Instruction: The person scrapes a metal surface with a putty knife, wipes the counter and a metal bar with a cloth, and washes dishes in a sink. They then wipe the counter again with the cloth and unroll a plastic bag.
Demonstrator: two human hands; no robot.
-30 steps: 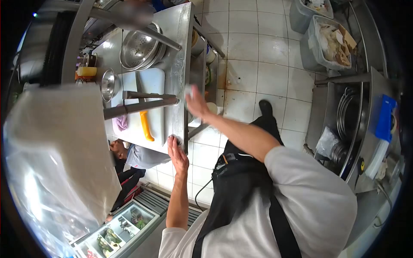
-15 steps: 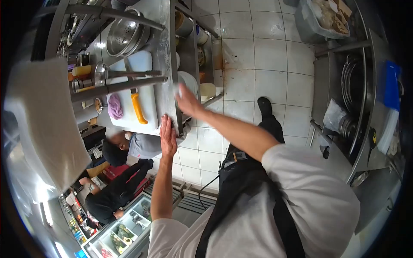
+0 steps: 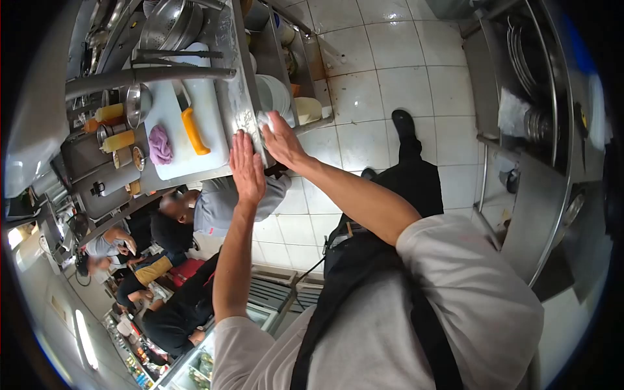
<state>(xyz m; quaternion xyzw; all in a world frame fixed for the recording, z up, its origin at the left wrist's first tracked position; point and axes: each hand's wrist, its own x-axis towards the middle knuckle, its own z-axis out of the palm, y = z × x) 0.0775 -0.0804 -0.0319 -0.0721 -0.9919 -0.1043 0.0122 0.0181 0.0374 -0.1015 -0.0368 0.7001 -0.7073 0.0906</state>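
Observation:
My left hand (image 3: 247,170) rests flat on the edge of the steel counter (image 3: 224,97), fingers stretched out with nothing in them. Beside it, my right hand (image 3: 284,143) is closed around a small white wad (image 3: 264,121), cloth or paper, at the counter's edge. A wet, whitish smear shows on the steel just past the left fingertips. Left of my hands lies a white cutting board (image 3: 175,170). On it are a knife with an orange handle (image 3: 195,132) and a crumpled purple cloth (image 3: 160,145).
Metal colanders (image 3: 172,26) stand at the counter's far end, with a steel bowl (image 3: 138,105) and sauce bottles (image 3: 118,141) behind the board. Stacked plates (image 3: 276,94) sit on the shelf below. A co-worker in a grey top (image 3: 218,205) is close by; other people are farther back.
My right hand has come closer to the counter edge, beside my left hand. The view has shifted, bringing more people at the back into sight. The left hand stays flat.

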